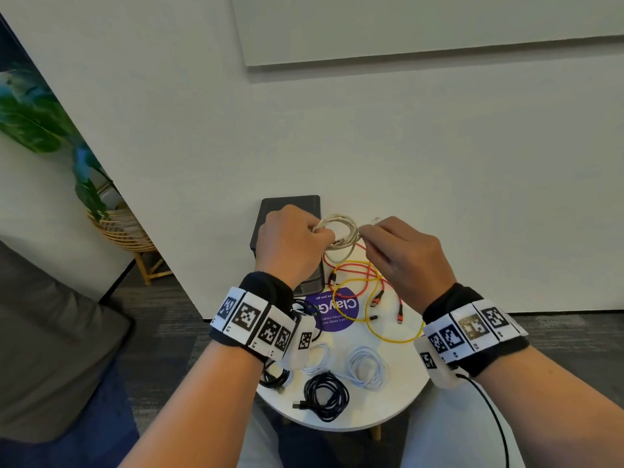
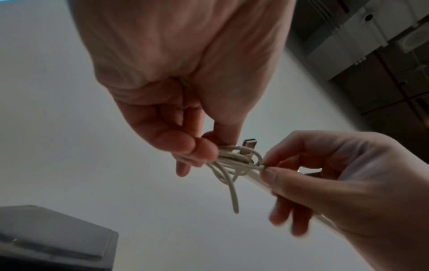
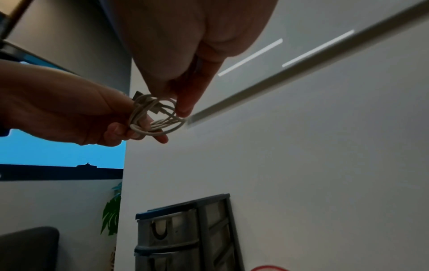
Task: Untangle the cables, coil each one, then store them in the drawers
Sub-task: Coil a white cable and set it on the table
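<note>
A cream cable [image 1: 339, 233], gathered into a small coil, is held in the air above the far side of a round white desk [image 1: 388, 412], just in front of a dark drawer unit [image 1: 285, 206] set against the wall. The bundle is gripped in the curled fingers of the left hand [image 1: 292, 243], while the loose end of the same cable is pinched between thumb and fingertips of the right hand [image 1: 403, 256]; a metal USB plug [image 2: 249, 143] is seen jutting from the loops in the left wrist view. The last wrap appears to be in progress, and this is where trouble is most likely: should the left-hand grip be eased before the tail is tucked, the springy loops could be sprung open and the coil lost. A tail pulled too hard could be cinched into a knot. Directly beneath, an orange cable [image 1: 358, 270] and a yellow cable [image 1: 378, 319] are left crossed over each other, and a dropped coil could be snagged among them. Nearer the body, a dark coil [image 1: 326, 395] and a white coil [image 1: 366, 366] are laid on the desk. Whether a drawer is open cannot be told.
</note>
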The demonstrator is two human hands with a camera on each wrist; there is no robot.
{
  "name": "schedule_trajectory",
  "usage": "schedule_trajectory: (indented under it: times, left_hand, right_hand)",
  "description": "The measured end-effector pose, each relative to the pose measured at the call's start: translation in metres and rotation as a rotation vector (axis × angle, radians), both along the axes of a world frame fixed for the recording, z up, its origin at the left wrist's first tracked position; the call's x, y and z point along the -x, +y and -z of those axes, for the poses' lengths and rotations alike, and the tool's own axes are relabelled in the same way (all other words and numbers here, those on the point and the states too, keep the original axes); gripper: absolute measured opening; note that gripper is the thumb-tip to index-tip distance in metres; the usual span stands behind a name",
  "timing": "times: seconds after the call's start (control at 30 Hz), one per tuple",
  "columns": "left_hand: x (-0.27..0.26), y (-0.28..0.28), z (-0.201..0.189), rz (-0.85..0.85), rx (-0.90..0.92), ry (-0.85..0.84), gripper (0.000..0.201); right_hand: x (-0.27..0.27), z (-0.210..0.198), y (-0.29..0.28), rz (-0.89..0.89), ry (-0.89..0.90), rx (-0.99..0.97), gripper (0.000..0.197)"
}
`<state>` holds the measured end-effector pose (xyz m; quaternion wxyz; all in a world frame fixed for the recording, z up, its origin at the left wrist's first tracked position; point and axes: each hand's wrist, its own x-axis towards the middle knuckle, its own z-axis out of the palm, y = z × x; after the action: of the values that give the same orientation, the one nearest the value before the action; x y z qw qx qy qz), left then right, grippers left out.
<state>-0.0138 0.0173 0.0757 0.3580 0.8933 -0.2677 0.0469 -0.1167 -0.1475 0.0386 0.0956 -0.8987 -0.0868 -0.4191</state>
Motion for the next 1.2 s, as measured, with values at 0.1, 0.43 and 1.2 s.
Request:
schedule_trajectory:
  times: [0.1, 0.43, 1.2]
  left_hand:
    - [0.002, -0.002, -0.005, 0.014, -0.018, -0.063, 0.027]
    - [0.013, -0.008, -0.018, 0.159, 0.231, -0.023, 0.025]
    - [0.017, -0.009, -0.002, 0.213, 0.49, 0.25, 0.02]
  right_hand:
    - [0.002, -0.004, -0.001, -0.044, -0.044, 0.058, 0.02]
    - [0.003, -0.006, 0.021, -0.159, -0.118, -0.222, 0.015]
    - [-0.017, -0.016, 0.033, -0.093, 0.336, -1.328, 0.01]
